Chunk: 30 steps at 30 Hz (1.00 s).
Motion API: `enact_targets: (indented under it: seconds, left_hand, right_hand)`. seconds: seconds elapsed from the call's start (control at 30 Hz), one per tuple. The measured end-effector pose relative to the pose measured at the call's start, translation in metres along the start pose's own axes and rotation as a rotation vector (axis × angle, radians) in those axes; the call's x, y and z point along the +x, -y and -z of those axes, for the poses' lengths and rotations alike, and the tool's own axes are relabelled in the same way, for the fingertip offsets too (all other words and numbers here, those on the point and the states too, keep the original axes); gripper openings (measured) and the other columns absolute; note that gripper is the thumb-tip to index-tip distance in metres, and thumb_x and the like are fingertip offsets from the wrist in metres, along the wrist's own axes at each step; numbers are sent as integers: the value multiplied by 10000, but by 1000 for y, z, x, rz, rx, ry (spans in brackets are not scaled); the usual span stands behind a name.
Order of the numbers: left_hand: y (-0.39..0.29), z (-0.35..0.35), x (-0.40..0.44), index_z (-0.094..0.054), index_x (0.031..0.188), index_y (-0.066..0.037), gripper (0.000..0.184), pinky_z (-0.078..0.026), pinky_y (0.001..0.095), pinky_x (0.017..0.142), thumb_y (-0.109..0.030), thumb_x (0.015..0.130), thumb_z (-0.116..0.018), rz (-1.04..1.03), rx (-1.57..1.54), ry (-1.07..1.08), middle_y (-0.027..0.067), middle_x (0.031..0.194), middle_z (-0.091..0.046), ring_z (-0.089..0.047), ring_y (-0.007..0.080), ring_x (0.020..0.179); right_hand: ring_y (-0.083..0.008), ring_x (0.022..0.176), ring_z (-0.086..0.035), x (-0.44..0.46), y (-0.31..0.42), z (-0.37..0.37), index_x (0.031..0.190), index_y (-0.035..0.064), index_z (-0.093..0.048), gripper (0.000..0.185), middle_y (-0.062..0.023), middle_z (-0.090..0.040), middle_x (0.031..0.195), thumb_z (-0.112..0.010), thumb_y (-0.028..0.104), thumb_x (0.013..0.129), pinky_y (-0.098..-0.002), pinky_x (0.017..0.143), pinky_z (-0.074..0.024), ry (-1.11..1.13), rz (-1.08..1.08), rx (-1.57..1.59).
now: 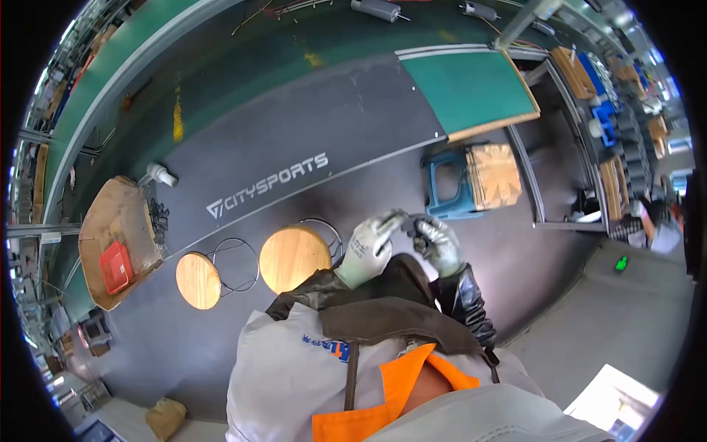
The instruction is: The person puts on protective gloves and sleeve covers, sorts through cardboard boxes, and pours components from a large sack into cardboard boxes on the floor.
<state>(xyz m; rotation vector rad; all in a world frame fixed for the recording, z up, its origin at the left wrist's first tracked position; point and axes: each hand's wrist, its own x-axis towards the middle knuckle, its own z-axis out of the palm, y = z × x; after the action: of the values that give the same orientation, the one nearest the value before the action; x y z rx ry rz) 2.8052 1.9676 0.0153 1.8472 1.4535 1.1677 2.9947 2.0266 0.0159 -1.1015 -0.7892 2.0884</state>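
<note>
A pale, dark-printed glove point(357, 264) covers the left hand point(370, 247), and at its three o'clock a greyer, dark-fingered glove point(445, 254) covers the right hand point(436, 241), fingers curled near each other, any grip impossible to tell.

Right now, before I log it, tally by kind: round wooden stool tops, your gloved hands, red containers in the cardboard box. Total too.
Round wooden stool tops: 2
Gloved hands (left hand, right hand): 2
Red containers in the cardboard box: 1
Total: 5
</note>
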Motion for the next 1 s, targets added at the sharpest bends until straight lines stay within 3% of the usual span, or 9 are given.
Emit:
enact_targets:
  seconds: [0.17,0.23,0.33,0.4,0.53,0.67,0.87,0.93,1.0]
  left_hand:
    - [42,-15,114,-561,1257,-37,433,-439,444,969,-35,824,-548,282,47,-216,194,1228,-573,-548,373,1127]
    - [70,-18,153,-554,1267,-40,439,-435,445,972,-45,828,-551,319,93,-264,200,1231,-568,-544,375,1131]
    - [103,-34,200,-539,1288,-46,453,-427,447,980,-65,835,-556,380,174,-349,213,1239,-557,-537,378,1140]
    - [137,-47,222,-520,1307,-43,475,-420,438,995,-74,836,-563,517,273,-393,210,1264,-542,-520,375,1166]
    - [156,-66,253,-495,1330,-41,501,-410,436,1006,-94,838,-577,702,373,-368,222,1280,-525,-499,387,1188]
    - [171,-65,267,-498,1322,-20,503,-419,450,983,-98,833,-585,792,480,-434,231,1260,-532,-510,397,1157]
    - [190,-64,253,-498,1323,0,485,-414,463,990,-98,855,-582,812,312,-566,252,1263,-525,-505,417,1158]
    - [191,-56,245,-493,1331,1,481,-408,466,1000,-101,870,-578,880,243,-638,265,1274,-514,-498,423,1171]
    - [196,-48,232,-489,1338,3,479,-405,465,1008,-106,879,-572,893,375,-666,269,1284,-507,-496,420,1180]
  right_hand:
    - [-60,609,-528,173,109,37,1015,-23,-650,183,-38,-645,774,-544,111,949,-204,531,-411,-16,109,-368]
    - [-46,637,-547,275,108,61,996,-17,-664,185,-28,-643,752,-576,132,930,-204,547,-427,35,243,-765]
    - [-117,648,-610,353,145,38,984,2,-675,191,-63,-654,720,-601,159,905,-267,592,-479,179,191,-1072]
    - [-247,748,-666,393,140,39,1095,26,-642,277,-129,-671,812,-618,207,887,-360,715,-525,314,304,-1368]
    - [-343,896,-651,404,161,27,1201,63,-580,393,-172,-658,989,-604,287,880,-428,816,-524,455,425,-1777]
    - [-337,1061,-598,399,190,7,1318,72,-494,512,-194,-595,1154,-614,318,885,-426,897,-499,513,421,-1935]
    - [-390,1091,-564,498,239,36,1322,60,-503,531,-215,-567,1185,-620,322,875,-447,914,-484,367,644,-1754]
    - [-411,1120,-544,549,277,23,1319,48,-510,544,-235,-570,1185,-629,322,864,-471,947,-458,113,767,-1712]
    - [-361,1043,-615,599,315,-3,1343,36,-481,616,-234,-585,1158,-669,360,854,-443,834,-534,-94,836,-1989]
